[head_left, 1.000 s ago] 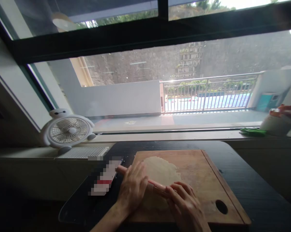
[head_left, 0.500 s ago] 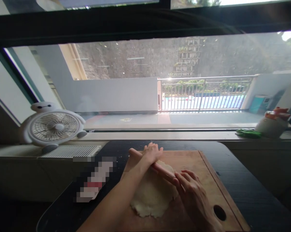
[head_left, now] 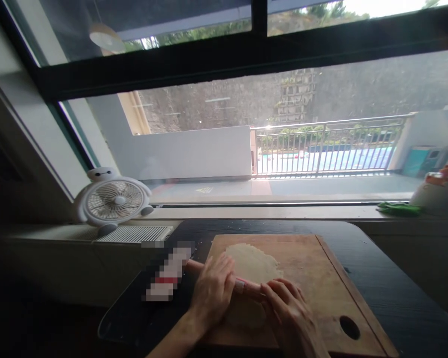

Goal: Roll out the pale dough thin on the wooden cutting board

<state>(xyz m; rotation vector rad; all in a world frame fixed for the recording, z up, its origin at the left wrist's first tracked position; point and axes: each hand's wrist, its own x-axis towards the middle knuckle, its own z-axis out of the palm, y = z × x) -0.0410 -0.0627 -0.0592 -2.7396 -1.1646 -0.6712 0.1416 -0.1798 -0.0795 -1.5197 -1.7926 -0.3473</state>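
Observation:
A wooden rolling pin (head_left: 252, 289) lies slantwise across a flat, pale sheet of dough (head_left: 252, 261) with a ragged edge. My left hand (head_left: 213, 284) presses on the pin left of its middle, fingers laid over it and pointing away from me. Around the pin's right end, my right hand (head_left: 289, 311) has its fingers curled, hiding that end. The pin's left end sticks out past the board's edge. Under both hands is a wooden cutting board (head_left: 302, 253); some of the near dough is covered by them.
The board rests on a black table (head_left: 373, 268). A blurred-out packet-like item (head_left: 168, 278) lies at its left. Beyond, by the window, stand a white fan (head_left: 115, 199), a green cloth (head_left: 399, 209) and a pale rounded container (head_left: 434, 196). The board has a dark round hole (head_left: 349, 327).
Both hands have drawn the rolling pin back towards me, the left hand most, baring the far part of the dough. The camera view has tilted and shifted left.

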